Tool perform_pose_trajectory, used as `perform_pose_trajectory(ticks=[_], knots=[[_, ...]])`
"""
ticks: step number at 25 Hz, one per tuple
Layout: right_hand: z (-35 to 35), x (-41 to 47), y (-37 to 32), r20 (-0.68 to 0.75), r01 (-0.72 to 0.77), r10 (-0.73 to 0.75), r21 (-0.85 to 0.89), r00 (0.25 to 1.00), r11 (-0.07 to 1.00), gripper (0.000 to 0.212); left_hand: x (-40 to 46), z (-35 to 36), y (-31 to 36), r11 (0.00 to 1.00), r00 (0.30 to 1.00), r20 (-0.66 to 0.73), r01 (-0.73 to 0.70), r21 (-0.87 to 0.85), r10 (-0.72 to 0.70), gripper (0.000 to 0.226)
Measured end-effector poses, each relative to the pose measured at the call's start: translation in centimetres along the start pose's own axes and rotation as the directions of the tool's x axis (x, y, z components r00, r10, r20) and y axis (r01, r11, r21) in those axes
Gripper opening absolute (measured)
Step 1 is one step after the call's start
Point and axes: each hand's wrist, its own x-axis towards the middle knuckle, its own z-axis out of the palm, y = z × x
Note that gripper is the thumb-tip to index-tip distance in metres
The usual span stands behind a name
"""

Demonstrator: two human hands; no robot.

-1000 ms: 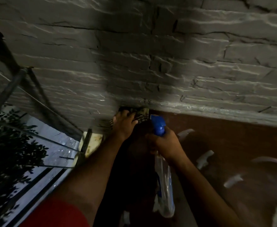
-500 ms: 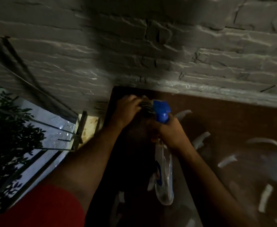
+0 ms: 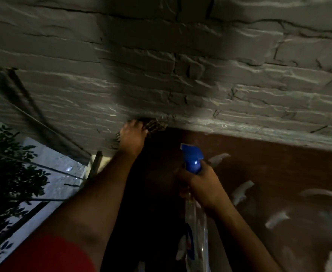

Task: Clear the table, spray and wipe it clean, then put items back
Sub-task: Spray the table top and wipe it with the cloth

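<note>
A dark brown table (image 3: 269,163) runs along a grey stone wall. My left hand (image 3: 132,138) presses a patterned cloth (image 3: 155,125) onto the table's far left corner, right against the wall; the hand covers most of the cloth. My right hand (image 3: 202,183) grips the neck of a clear spray bottle (image 3: 197,228) with a blue trigger head (image 3: 193,158). The bottle hangs above the table, its nozzle pointing up and to the left. The scene is dim and the table's left part lies in shadow.
The grey stone wall (image 3: 181,75) stands directly behind the table. White curved streaks (image 3: 241,190) mark the table surface on the right. Left of the table a metal railing (image 3: 90,169) and a leafy plant (image 3: 10,173) border a bright floor below.
My left hand has pushed the cloth away from me, from beside the bottle to the far corner at the wall. The right hand still holds the bottle.
</note>
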Motion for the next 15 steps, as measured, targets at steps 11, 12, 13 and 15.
perform_pose_trajectory(ticks=[11, 12, 13, 15], knots=[[1.5, -0.1, 0.7, 0.048, -0.043, 0.042, 0.031, 0.998, 0.999, 0.02, -1.7, 0.7, 2.2, 0.94, 0.94, 0.068, -0.328, -0.098, 0.335, 0.032], [1.4, 0.0, 0.6, 0.062, -0.054, 0.051, 0.055, 0.997, 0.997, 0.02, -2.0, 1.0, 1.5, 0.912, 0.907, 0.115, -0.394, -0.114, 0.406, 0.034], [1.3, -0.3, 0.9, 0.086, -0.066, 0.06, 0.071, 0.994, 0.995, 0.02, -1.6, 1.0, 0.5, 0.924, 0.917, 0.133, -0.362, -0.126, 0.377, 0.036], [1.3, -1.0, 1.7, 0.129, -0.094, 0.083, 0.082, 0.988, 0.992, 0.018, 0.1, 0.6, -1.2, 0.989, 0.994, 0.037, -0.094, -0.111, 0.099, 0.037]])
